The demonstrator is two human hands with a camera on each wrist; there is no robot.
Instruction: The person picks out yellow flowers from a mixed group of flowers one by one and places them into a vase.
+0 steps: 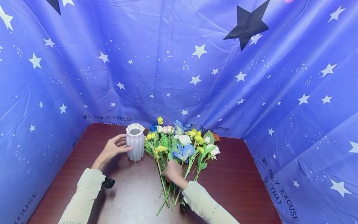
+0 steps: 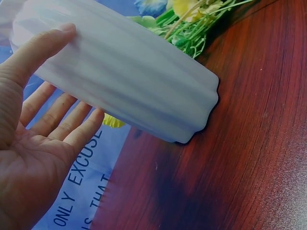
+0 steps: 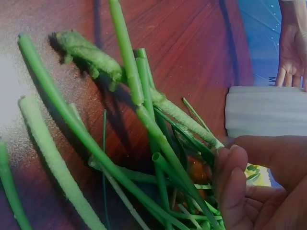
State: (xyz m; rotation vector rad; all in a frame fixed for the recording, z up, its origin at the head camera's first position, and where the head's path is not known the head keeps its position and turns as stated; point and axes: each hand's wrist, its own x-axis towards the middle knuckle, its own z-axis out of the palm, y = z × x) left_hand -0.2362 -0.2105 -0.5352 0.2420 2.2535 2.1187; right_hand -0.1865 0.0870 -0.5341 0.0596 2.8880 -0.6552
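Note:
A pale lilac fluted vase (image 1: pixel 135 148) with a wavy rim stands upright on the table. My left hand (image 1: pixel 114 148) holds it from the left side, thumb (image 2: pixel 50 45) across its wall and the other fingers partly hidden behind. To the vase's right lies a spread of artificial flowers (image 1: pixel 184 140) in blue, yellow, white and pink, their stems (image 1: pixel 164 193) pointing toward me. Over those stems, my right hand (image 1: pixel 174 171) is bent down with thumb and fingers pinching a light green flower stem (image 3: pixel 187 117). Other stems cross close to its fingertips.
The dark red wooden table (image 1: pixel 229 193) ends at a blue star-printed cloth (image 1: pixel 162 77) hanging at the back and both sides. An orange flower (image 1: pixel 216 137) lies at the bunch's far right. Several loose stem ends (image 3: pixel 53 158) fan out near my right hand.

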